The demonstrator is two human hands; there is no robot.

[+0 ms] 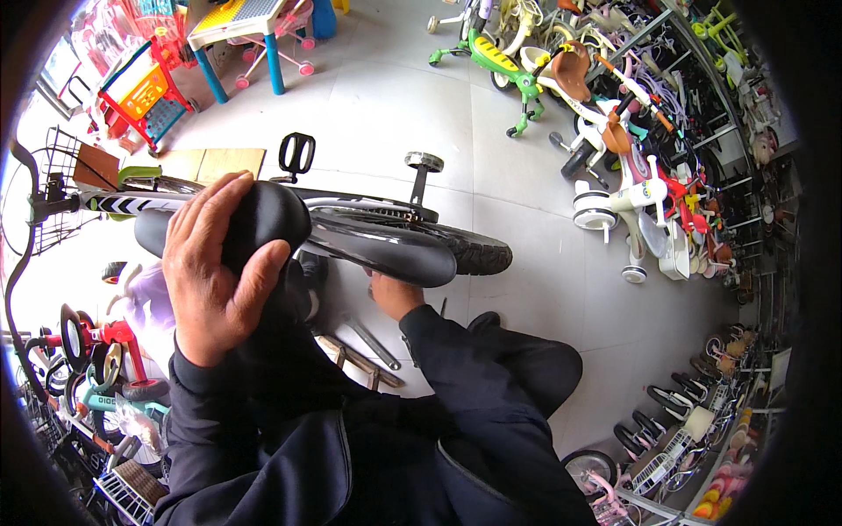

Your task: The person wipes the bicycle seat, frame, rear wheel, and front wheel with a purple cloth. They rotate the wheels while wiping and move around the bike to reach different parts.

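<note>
A child's bicycle (368,203) stands across in front of me, its handlebar to the left and its rear tyre (478,252) to the right. My left hand (210,263) grips the black saddle (267,219), fingers over the top and thumb along the near side. Low beside the wheel, under the glossy black rear mudguard (386,250), is my right hand (395,295); its fingers are mostly hidden there. A small training wheel (424,161) sticks out on the far side, and a black pedal (296,153) shows further left. On the floor near my right hand lies a grey wrench (375,342).
A wooden frame-like piece (358,361) lies by my legs. Ride-on toys and balance bikes (605,131) crowd the right, before metal racks. More small bikes (114,403) stand at lower left. A toy cart (145,92) and a play table (235,22) are at the far left.
</note>
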